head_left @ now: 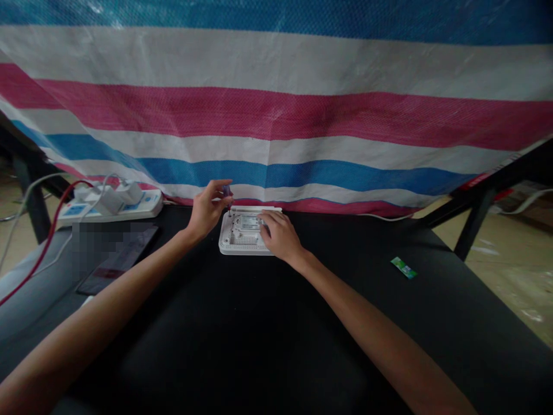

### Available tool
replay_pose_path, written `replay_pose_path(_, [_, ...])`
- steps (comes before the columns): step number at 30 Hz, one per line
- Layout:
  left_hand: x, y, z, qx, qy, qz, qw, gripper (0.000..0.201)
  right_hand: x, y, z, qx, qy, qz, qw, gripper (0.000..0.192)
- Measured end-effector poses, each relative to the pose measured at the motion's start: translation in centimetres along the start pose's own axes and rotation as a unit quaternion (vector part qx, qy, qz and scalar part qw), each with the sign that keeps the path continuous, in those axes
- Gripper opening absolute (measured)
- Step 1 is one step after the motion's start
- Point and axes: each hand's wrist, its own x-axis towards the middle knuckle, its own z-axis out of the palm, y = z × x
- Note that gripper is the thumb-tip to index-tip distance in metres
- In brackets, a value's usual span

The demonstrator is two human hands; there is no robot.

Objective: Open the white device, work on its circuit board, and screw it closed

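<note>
Centrally on the black table (276, 346), the right hand (280, 235) rests flat, fingers loosely spread, on the white device (239, 236). Just beyond its far-left corner, the left hand (207, 210) pinches a small purple-handled tool (226, 190). Farther left lies a power strip (110, 207).

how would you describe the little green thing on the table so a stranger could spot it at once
On the black table, look right of the right hand and the white device. The small green packet lies alone near the right edge, the only green thing there.
</note>
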Motion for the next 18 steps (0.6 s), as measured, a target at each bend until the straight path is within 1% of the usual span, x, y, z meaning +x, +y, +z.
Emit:
replay_pose_path(3, [0.15, -0.11, -0.08, 0.032, 0.012, 0.005, 0.999, 0.035, -0.01, 0.0, 0.01, -0.003, 0.004, 0.0, 1.0, 0.032])
replay_pose_path(5, [0.29, -0.08, -0.15, 0.074, 0.019, 0.015, 0.997, 0.035, 0.01, -0.02, 0.0, -0.004, 0.003, -0.001, 1.0, 0.031])
replay_pose_path(9, [0.4, 0.17, -0.42, 0.15, 0.008, 0.054, 0.987, 0.033, 0.05, -0.06, -0.05, 0.003, 0.002, 0.001, 1.0, 0.031])
replay_pose_path(11, [0.34, 0.33, -0.62, 0.151, -0.001, 0.059, 0.987, 0.032, 0.05, -0.07, -0.07, 0.007, 0.001, 0.001, 1.0, 0.031])
replay_pose_path(16, [0.1, 0.78, -0.97, 0.088, -0.045, 0.037, 0.994, 0.037, 0.02, -0.04, -0.04, 0.01, 0.001, 0.002, 1.0, 0.031])
replay_pose_path(18, [0.07, 0.82, -0.99, 0.079, -0.052, 0.03, 0.995, 0.039, 0.01, -0.04, -0.01, 0.01, 0.002, 0.003, 1.0, 0.031])
